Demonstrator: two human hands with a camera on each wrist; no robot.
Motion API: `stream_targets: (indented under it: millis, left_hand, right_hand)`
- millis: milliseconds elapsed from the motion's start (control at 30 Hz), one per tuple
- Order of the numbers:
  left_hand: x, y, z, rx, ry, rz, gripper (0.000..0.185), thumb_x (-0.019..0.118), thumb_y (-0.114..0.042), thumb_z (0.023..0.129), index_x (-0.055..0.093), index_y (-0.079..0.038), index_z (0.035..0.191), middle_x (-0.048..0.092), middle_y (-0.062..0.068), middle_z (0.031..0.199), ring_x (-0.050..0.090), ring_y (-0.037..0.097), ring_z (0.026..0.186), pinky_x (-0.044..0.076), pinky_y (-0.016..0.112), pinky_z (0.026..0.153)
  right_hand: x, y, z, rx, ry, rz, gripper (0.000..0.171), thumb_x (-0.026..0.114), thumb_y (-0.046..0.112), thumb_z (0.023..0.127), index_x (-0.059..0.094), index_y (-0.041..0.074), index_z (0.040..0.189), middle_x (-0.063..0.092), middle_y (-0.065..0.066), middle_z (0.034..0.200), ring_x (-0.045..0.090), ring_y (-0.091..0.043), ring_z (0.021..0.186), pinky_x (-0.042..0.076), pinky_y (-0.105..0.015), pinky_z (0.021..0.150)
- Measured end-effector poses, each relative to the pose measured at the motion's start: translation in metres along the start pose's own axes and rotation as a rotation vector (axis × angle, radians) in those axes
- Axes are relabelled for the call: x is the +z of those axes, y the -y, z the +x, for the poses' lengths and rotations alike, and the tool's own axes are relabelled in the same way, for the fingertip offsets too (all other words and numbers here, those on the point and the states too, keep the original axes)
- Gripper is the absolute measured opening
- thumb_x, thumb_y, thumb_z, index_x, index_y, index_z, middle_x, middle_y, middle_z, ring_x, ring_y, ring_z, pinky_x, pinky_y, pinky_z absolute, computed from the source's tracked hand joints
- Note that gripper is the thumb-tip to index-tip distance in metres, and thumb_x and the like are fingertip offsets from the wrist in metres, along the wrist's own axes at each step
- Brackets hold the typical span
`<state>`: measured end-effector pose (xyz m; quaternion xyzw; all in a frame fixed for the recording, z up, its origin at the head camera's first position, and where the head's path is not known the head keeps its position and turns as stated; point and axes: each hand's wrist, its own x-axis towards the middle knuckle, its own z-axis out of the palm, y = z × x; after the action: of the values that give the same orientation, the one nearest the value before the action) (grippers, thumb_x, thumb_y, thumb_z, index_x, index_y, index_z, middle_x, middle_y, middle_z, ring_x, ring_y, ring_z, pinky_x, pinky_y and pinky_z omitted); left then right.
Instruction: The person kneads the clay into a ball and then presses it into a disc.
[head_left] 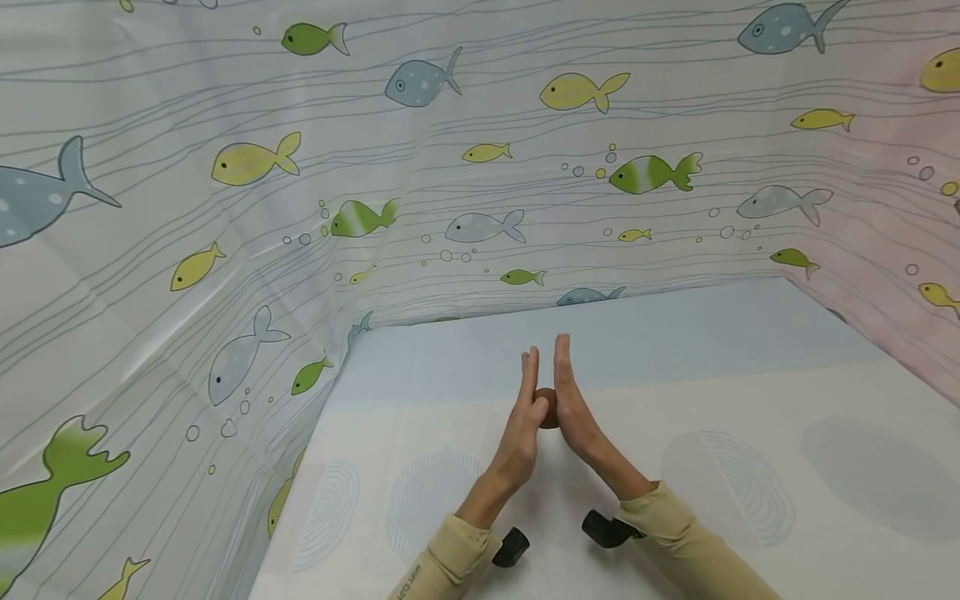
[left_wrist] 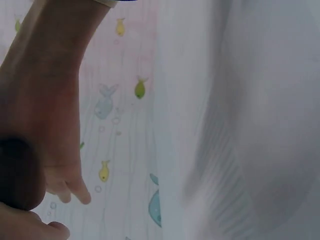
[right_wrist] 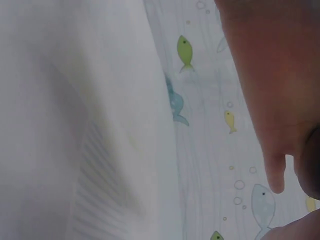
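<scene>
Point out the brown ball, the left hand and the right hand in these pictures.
brown ball [head_left: 548,408]: head view, on the sliver showing between the palms.
left hand [head_left: 525,417]: head view, on the back of the hand.
right hand [head_left: 573,408]: head view, on its outer edge.

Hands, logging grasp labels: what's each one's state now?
Left hand: open, flat against the small brown ball.
Right hand: open, flat against it.

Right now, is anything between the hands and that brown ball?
Nothing visible. The brown ball sits pressed between the flat palms of the left hand and the right hand, fingers straight and pointing up, above the table. No other thing lies near them.
</scene>
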<state>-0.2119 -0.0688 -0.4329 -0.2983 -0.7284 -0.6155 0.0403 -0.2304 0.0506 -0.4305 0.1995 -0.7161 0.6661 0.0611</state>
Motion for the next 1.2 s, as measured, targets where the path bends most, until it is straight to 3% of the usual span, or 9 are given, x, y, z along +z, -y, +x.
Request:
stream_targets:
  millis: [200,433,733,900,1200]
  left_hand:
    - [-0.003,-0.007,0.005,0.016,-0.043,0.043,0.066,0.025,-0.035,0.102,0.001,-0.019,0.160,-0.007,-0.007,0.166,-0.009,0.013,0.152,-0.001,0.058,0.119]
    - [-0.011,-0.010,0.013,0.063,-0.085,0.077,0.067,0.025,-0.037,0.101,0.003,-0.018,0.161,-0.005,-0.007,0.166,-0.009,0.014,0.152,0.000,0.060,0.118]
    - [-0.025,-0.012,0.027,0.077,-0.114,0.072,0.067,0.025,-0.037,0.100,0.003,-0.020,0.161,-0.008,-0.007,0.165,-0.009,0.013,0.152,-0.001,0.060,0.118]
    - [-0.028,-0.002,0.030,0.048,-0.100,0.042,0.065,0.023,-0.037,0.101,0.002,-0.020,0.161,-0.010,-0.006,0.165,-0.010,0.014,0.151,-0.002,0.060,0.118]
    - [-0.023,0.014,0.025,-0.038,-0.076,-0.004,0.066,0.022,-0.042,0.103,0.002,-0.019,0.161,-0.009,-0.006,0.165,-0.009,0.012,0.151,-0.002,0.055,0.120]
  right_hand:
    - [0.001,-0.007,-0.004,0.008,0.040,0.041,0.061,0.008,0.043,0.108,-0.017,0.018,0.157,-0.019,-0.006,0.164,-0.013,-0.027,0.151,-0.002,-0.060,0.118]
    - [0.011,-0.014,-0.015,0.034,0.080,0.061,0.059,0.005,0.043,0.108,-0.017,0.018,0.157,-0.011,-0.011,0.165,-0.015,-0.031,0.151,-0.006,-0.067,0.114]
    - [0.030,-0.014,-0.041,0.022,0.207,0.102,0.057,0.001,0.041,0.108,-0.031,0.023,0.151,-0.022,-0.007,0.163,-0.016,-0.034,0.150,0.002,-0.072,0.111]
    - [0.033,-0.005,-0.045,0.059,0.196,0.123,0.061,0.004,0.044,0.107,-0.032,0.022,0.151,-0.021,-0.004,0.163,-0.016,-0.031,0.150,0.001,-0.069,0.113]
    - [0.026,0.001,-0.043,0.011,0.151,0.078,0.062,0.005,0.042,0.108,-0.026,0.014,0.154,-0.017,-0.010,0.164,-0.014,-0.032,0.151,-0.005,-0.068,0.113]
